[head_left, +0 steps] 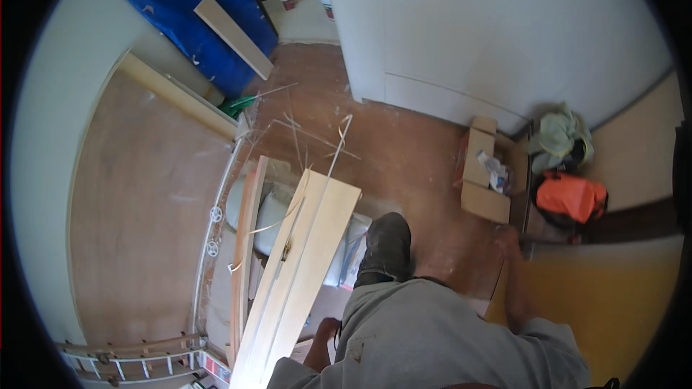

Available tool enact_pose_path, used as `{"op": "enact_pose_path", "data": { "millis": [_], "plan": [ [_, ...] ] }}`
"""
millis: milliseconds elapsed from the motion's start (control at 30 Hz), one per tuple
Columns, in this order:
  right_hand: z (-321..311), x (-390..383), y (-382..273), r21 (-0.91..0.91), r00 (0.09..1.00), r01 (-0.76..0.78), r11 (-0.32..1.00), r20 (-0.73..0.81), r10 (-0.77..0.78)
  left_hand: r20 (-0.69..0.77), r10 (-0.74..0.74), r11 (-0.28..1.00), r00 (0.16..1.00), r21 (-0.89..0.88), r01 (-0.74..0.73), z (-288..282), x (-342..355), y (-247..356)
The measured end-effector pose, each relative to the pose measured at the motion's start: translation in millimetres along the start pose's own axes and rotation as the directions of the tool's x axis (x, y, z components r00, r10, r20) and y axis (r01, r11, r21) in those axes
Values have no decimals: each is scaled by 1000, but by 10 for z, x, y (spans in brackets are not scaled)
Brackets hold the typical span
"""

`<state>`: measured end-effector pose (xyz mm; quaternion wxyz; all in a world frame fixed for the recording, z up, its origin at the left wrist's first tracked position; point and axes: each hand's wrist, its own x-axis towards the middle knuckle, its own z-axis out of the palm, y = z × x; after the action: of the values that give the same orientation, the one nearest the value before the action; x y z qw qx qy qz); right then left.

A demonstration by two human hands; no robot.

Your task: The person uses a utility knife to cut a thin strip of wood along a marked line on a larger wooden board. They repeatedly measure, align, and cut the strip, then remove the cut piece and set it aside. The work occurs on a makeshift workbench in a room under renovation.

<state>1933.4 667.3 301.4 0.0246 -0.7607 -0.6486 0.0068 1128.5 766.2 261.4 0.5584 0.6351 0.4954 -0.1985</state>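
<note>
A long pale wooden board [326, 234] slants up from the lower edge to my left, with a grooved line along its length and a small metal piece [285, 253] on its side. My left hand [328, 328] is low beside this board, mostly behind my sleeve, so its fingers are hidden. My right arm reaches forward on the right. My right hand [507, 239] is near the corner of a yellow panel [584, 288] and a box; it is blurred, and I cannot make out its grip. My dark shoe [387, 241] stands on the floor between.
An open cardboard box [486, 173] and an orange bag [571, 197] lie at right. More planks [249, 245] and whitish sacks [272, 216] sit beside the board. Thin strips [339, 145] litter the floor. A ladder [144, 367] is lower left; a blue sheet [194, 14] hangs behind.
</note>
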Motion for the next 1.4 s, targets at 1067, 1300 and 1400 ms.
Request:
{"op": "enact_pose_path", "data": {
  "millis": [1067,1300,1400],
  "plan": [
    [421,8424,780,362,517,-624,692,856,18,-699,-180,983,692,-159,94,-3847,3438,3948],
    [446,11036,-508,492,611,-409,769,773,-170,-481,-106,979,870,105,177,-3752,3852,4439],
    [510,11833,-1519,548,590,-282,787,746,-308,-209,-337,930,918,-223,291,-4033,4122,4375]
  ]
}}
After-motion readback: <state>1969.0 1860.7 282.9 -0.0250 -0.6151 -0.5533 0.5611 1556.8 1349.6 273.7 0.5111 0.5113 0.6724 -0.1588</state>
